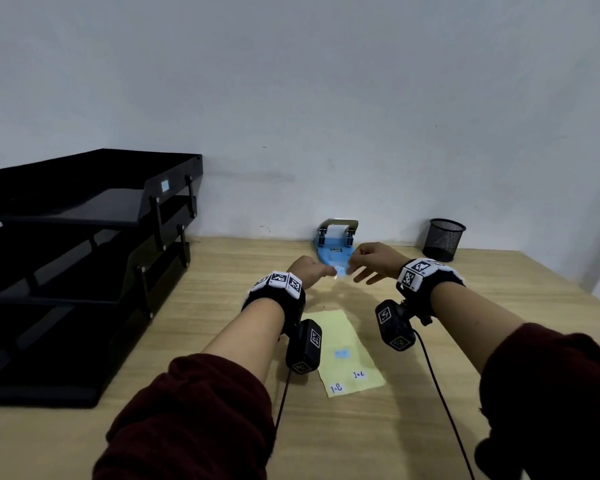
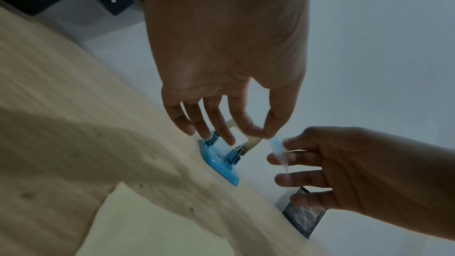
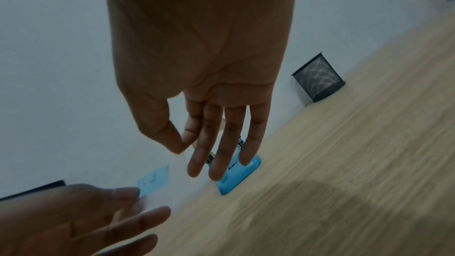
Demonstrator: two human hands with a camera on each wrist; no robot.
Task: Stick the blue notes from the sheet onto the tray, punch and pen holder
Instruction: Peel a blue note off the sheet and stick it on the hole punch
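A small blue note (image 1: 341,270) hangs in the air in front of the blue punch (image 1: 336,244). My left hand (image 1: 330,270) pinches its left edge with thumb and forefinger (image 2: 265,134). My right hand (image 1: 350,270) pinches the other edge, its three other fingers straight (image 3: 181,148). The note (image 3: 154,181) looks partly see-through along one side. Another blue note (image 1: 342,353) lies on the yellow sheet (image 1: 352,327) near me. A third blue note (image 1: 165,185) is stuck on the top tier of the black tray (image 1: 84,174). The mesh pen holder (image 1: 443,239) stands at the back right.
The wooden table (image 1: 222,306) runs up to a pale wall. The tray stack fills the left side. The punch (image 2: 219,163) sits against the wall, the pen holder (image 3: 317,79) to its right. Wrist camera cables trail over the table toward me.
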